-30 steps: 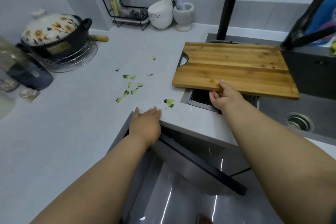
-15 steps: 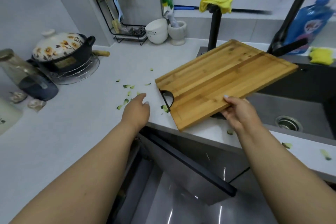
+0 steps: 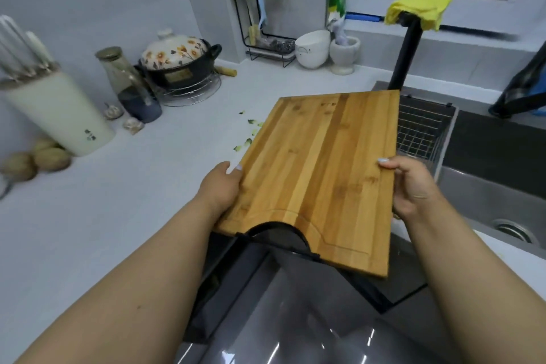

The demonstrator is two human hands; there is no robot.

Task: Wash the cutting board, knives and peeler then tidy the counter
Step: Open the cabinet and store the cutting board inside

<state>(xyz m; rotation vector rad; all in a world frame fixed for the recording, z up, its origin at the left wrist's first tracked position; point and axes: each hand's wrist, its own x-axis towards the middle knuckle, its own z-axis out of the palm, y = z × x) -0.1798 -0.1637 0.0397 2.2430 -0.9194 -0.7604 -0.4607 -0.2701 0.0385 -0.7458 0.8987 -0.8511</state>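
Head view: a rectangular striped bamboo cutting board (image 3: 319, 174) with a half-round black-edged handle cutout on its near short edge is held in the air between both hands, tilted, its far end over the corner where the white table (image 3: 124, 186) meets the sink. The left hand (image 3: 221, 186) clamps the board's left long edge, thumb on top and the other fingers hidden beneath; the right hand (image 3: 413, 186) clamps the right long edge the same way, thumb tip (image 3: 384, 161) lying on the top face. Just beyond the left hand, small green vegetable scraps (image 3: 246, 142) lie scattered on the table beside the board's left edge. Just beyond and to the right of the right hand sits a wire-mesh drain basket (image 3: 419, 130) in the grey steel sink (image 3: 484, 201), whose round drain (image 3: 514, 230) lies near the right wrist. Farther beyond the fingers stands a black faucet column (image 3: 406, 50) capped by a yellow cloth (image 3: 419, 7). Well to the left of the left hand stand a cream cylindrical knife holder (image 3: 59, 115) with pale knife handles (image 3: 20, 47), a glass bottle with dark liquid (image 3: 130, 86), and a black pot with a flowered lid (image 3: 177, 62) on a wire trivet. At the far wall are a black wire rack (image 3: 266, 23), a white bowl (image 3: 313, 49) and a pale stone mortar (image 3: 344, 55).
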